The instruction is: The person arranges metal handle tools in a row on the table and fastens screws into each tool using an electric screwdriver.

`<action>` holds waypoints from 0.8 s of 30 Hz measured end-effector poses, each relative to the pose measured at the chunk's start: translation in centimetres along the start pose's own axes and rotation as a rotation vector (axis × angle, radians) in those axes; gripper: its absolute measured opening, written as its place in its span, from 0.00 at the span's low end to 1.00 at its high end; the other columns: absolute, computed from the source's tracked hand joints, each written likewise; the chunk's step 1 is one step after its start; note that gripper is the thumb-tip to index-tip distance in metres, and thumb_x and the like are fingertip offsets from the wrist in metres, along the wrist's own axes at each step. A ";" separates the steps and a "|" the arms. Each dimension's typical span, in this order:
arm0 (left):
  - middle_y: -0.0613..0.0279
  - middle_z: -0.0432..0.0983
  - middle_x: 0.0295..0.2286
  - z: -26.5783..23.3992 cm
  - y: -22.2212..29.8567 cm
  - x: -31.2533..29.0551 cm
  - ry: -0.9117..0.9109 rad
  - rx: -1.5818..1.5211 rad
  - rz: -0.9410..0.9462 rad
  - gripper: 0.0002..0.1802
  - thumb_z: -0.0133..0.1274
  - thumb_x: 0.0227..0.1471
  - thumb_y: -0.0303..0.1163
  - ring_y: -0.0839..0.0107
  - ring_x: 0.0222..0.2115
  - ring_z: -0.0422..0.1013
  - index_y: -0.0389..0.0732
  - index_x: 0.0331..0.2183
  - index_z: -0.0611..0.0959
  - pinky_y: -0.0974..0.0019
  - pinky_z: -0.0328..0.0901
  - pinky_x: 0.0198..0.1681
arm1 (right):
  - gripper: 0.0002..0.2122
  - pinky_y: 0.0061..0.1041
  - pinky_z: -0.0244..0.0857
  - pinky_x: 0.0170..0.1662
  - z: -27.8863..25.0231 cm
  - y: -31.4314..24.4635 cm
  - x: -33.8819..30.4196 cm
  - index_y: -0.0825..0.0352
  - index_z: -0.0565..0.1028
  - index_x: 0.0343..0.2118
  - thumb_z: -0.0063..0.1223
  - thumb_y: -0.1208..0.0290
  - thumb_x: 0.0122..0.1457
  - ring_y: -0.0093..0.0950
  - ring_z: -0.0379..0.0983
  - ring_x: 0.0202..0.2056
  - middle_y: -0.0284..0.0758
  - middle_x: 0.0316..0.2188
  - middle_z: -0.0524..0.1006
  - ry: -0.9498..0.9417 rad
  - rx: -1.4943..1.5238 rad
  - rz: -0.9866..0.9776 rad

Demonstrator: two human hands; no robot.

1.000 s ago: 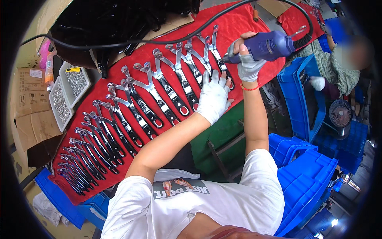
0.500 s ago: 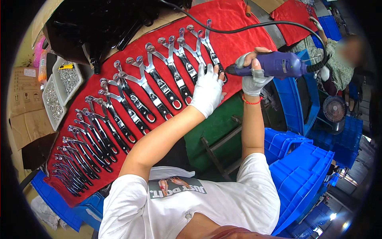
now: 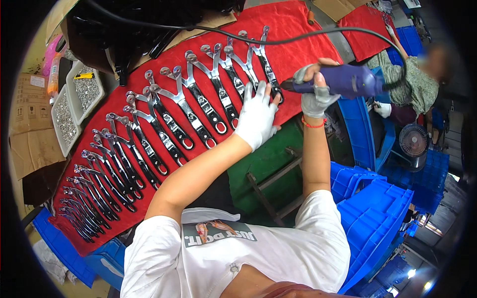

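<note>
A long row of Y-shaped metal tools (image 3: 198,121) with bright forked heads and dark, slotted handles lies on a red cloth (image 3: 303,49). My left hand (image 3: 256,116), in a white glove with bare fingertips, rests with fingers stretched out over the handles at the row's right end. In my gloved right hand (image 3: 318,92) is a purple corded electric screwdriver (image 3: 348,81), held level. Its dark nose points left at the handle end of the rightmost Y-shaped tool (image 3: 271,74). Whether the bit touches the handle is hard to tell.
A black cord (image 3: 238,36) arches over the cloth from the screwdriver. At the left stand two white trays (image 3: 74,111) of small metal parts. Blue crates (image 3: 370,208) are stacked on my right, near a fan (image 3: 415,140). Another person (image 3: 415,84) works at the far right.
The view has shifted a little. The screwdriver is now blurred, while both hands stay close to the same tool. The cord has swung lower on the left, and the other person's arm has moved.
</note>
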State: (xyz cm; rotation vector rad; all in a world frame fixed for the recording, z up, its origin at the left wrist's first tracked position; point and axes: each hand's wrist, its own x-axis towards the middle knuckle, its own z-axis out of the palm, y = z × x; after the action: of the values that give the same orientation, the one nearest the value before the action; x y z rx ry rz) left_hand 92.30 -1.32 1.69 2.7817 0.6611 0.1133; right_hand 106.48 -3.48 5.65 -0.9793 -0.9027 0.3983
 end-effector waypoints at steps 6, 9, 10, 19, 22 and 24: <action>0.62 0.67 0.48 1.6 -0.1 -3.5 0.198 -0.050 -0.018 0.30 0.58 0.40 0.41 0.58 0.53 0.57 0.42 0.47 0.73 0.43 0.48 0.57 | 0.19 0.34 0.65 0.27 2.8 0.8 -0.5 0.70 0.63 0.46 0.50 0.71 0.52 0.30 0.66 0.20 0.37 0.20 0.67 -0.002 0.115 -0.063; 0.64 0.68 0.47 2.4 -0.8 -3.2 0.261 -0.003 0.030 0.25 0.56 0.42 0.38 0.59 0.52 0.59 0.43 0.45 0.75 0.43 0.49 0.56 | 0.19 0.33 0.65 0.27 2.5 1.8 -0.5 0.71 0.63 0.45 0.51 0.71 0.51 0.30 0.66 0.20 0.37 0.20 0.67 -0.021 0.098 -0.038; 0.64 0.69 0.46 2.5 -1.0 -3.2 0.278 0.020 0.055 0.23 0.55 0.43 0.36 0.59 0.51 0.60 0.43 0.44 0.75 0.43 0.50 0.56 | 0.19 0.32 0.66 0.27 2.8 1.8 -0.6 0.71 0.62 0.45 0.51 0.72 0.51 0.29 0.66 0.20 0.37 0.20 0.67 -0.015 0.136 -0.014; 0.61 0.71 0.44 3.3 -1.2 -2.9 0.351 0.055 0.075 0.19 0.51 0.45 0.34 0.59 0.48 0.63 0.42 0.42 0.76 0.45 0.53 0.54 | 0.18 0.29 0.66 0.25 3.3 2.3 -0.2 0.73 0.63 0.43 0.53 0.74 0.50 0.28 0.67 0.19 0.37 0.19 0.69 -0.096 0.086 0.033; 0.59 0.71 0.44 3.3 -1.1 -2.7 0.345 0.067 0.100 0.18 0.48 0.46 0.32 0.59 0.48 0.63 0.42 0.43 0.76 0.46 0.53 0.54 | 0.19 0.30 0.66 0.25 3.0 2.1 -0.4 0.72 0.62 0.44 0.53 0.74 0.51 0.28 0.67 0.20 0.37 0.19 0.69 -0.125 0.035 0.002; 0.57 0.71 0.44 3.3 -0.9 -2.8 0.332 0.068 0.101 0.18 0.47 0.46 0.31 0.59 0.47 0.63 0.42 0.42 0.76 0.46 0.53 0.54 | 0.19 0.32 0.66 0.26 2.8 2.1 -0.6 0.71 0.62 0.45 0.52 0.74 0.51 0.29 0.67 0.20 0.37 0.20 0.68 0.040 0.117 0.009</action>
State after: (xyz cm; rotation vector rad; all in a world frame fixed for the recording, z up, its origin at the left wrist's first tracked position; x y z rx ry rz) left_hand 89.90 -2.65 -1.75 2.8890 0.6068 0.5941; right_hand 104.07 -1.28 4.25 -0.8811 -0.8295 0.4335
